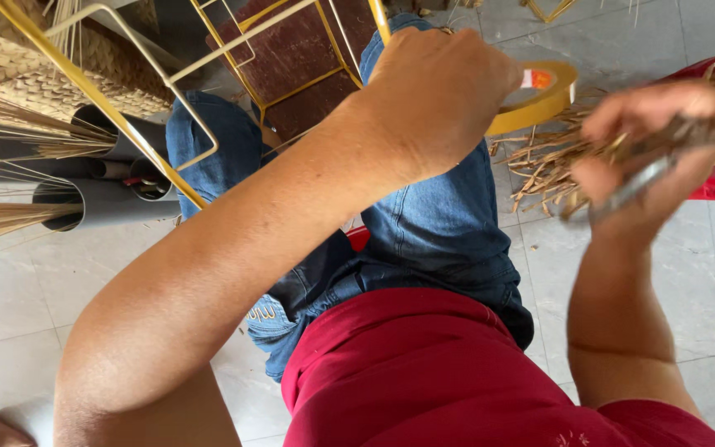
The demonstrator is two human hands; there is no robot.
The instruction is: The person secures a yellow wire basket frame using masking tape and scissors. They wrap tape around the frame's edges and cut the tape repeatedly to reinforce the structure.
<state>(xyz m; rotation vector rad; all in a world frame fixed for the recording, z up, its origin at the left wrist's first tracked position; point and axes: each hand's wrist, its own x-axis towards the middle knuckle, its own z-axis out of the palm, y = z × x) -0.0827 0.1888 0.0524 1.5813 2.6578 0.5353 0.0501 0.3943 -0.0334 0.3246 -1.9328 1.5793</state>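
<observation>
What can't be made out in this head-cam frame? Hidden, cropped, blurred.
- Left hand, head view: its palm side and fingers are turned away, so any grip is hidden behind the hand itself.
- Right hand: motion-blurred; a metal tool shows, type unclear.
- Tape roll: partly covered by the left hand.
- Yellow wire frame: cut off by the top edge.
- Grey pipes: partly hidden by straw and frame.

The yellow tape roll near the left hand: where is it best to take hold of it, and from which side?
Probably grip the yellow tape roll at its outer rim on the right, away from the left hand, which covers its near part. The ring looks tilted with its open core showing, so fingers could also hook through the hole from above.
</observation>
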